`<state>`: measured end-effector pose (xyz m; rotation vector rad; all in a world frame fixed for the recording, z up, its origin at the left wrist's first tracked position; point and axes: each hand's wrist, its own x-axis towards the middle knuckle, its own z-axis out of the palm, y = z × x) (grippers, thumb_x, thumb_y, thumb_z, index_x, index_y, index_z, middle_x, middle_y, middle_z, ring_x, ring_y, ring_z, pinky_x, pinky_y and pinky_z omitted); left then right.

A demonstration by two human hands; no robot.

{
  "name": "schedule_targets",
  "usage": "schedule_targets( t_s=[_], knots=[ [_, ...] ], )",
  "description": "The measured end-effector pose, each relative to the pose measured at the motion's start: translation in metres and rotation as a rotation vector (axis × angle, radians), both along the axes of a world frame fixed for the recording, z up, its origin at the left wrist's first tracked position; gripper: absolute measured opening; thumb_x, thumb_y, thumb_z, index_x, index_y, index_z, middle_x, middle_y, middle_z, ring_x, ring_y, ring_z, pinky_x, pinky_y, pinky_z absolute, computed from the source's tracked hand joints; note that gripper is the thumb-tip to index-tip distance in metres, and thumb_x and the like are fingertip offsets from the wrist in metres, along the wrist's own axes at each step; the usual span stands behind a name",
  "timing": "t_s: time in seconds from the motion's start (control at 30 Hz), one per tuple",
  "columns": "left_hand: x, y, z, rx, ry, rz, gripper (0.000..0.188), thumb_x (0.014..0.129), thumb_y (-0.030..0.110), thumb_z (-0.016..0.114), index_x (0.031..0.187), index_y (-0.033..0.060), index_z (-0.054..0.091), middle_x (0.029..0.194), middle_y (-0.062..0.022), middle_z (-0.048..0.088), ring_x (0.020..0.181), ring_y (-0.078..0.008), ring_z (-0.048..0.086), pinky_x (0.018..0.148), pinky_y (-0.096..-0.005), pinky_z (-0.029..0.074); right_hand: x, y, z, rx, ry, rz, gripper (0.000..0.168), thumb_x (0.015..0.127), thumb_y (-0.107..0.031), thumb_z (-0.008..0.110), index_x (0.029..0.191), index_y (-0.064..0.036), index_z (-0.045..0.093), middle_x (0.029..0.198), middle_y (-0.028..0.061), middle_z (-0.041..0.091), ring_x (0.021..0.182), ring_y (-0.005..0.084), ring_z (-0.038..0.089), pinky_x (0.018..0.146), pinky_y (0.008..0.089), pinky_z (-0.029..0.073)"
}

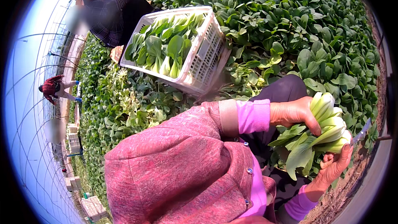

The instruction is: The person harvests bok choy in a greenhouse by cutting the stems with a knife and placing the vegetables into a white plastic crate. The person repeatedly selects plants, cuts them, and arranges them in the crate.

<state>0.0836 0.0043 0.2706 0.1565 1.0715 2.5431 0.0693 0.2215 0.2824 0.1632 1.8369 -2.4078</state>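
Observation:
A bunch of bok choy [329, 127] with pale stalks and green leaves is held in front of my bent knee [281, 87]. My left hand [297, 112] grips it from above, its thumb across the stalks. Below it, my right hand [334, 165] cups the pale stalk ends with curled fingers and a raised thumb. A narrow bluish strip, which looks like a knife blade [363, 130], juts out past my right thumb; any handle is hidden. The leaves hang down towards my lap.
A white plastic crate [202, 59] filled with bok choy stands on the bed. Behind it crouches a co-worker [105, 15]. Leafy plants [279, 15] grow densely around. Further off are another person [56, 88] and stacked crates [93, 207]. Bare soil [339, 196] borders the bed.

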Motion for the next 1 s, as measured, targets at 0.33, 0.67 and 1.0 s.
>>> schedule_targets(
  t_s=[0.33,0.67,1.0],
  knots=[
    [0.03,-0.075,-0.028,0.142,-0.086,0.172,0.059,0.064,-0.003,0.076,0.119,0.0039,0.057,0.11,-0.0062,0.064,0.103,-0.0173,0.058,0.094,-0.0334,0.044,-0.007,-0.125,-0.007,-0.049,-0.255,0.023,0.047,0.083,-0.046,0.065,0.106,-0.006,0.059,0.091,0.0006,0.061,0.064,0.0034,0.053,0.046,0.0164,0.034],
    [0.037,-0.12,-0.032,0.001,0.009,0.581,0.064,0.062,-0.004,0.073,0.122,0.0036,0.052,0.114,-0.0044,0.061,0.104,-0.0164,0.058,0.096,-0.0327,0.043,-0.005,-0.153,-0.025,-0.051,-0.027,0.383,0.076,0.086,-0.049,0.062,0.129,0.01,0.04,0.117,0.0221,0.054,0.047,0.0029,0.036,0.041,0.0133,0.03],
    [0.06,-0.105,-0.023,-0.366,0.01,0.979,0.079,0.062,0.008,0.074,0.132,0.0057,0.037,0.119,-0.0051,0.053,0.11,-0.0131,0.05,0.098,-0.0297,0.04,0.041,-0.196,-0.047,0.128,0.039,0.56,0.092,0.063,-0.016,0.086,0.138,0.0,0.034,0.123,0.0088,0.05,0.107,0.0183,0.052,0.094,0.0307,0.042]
  ],
)
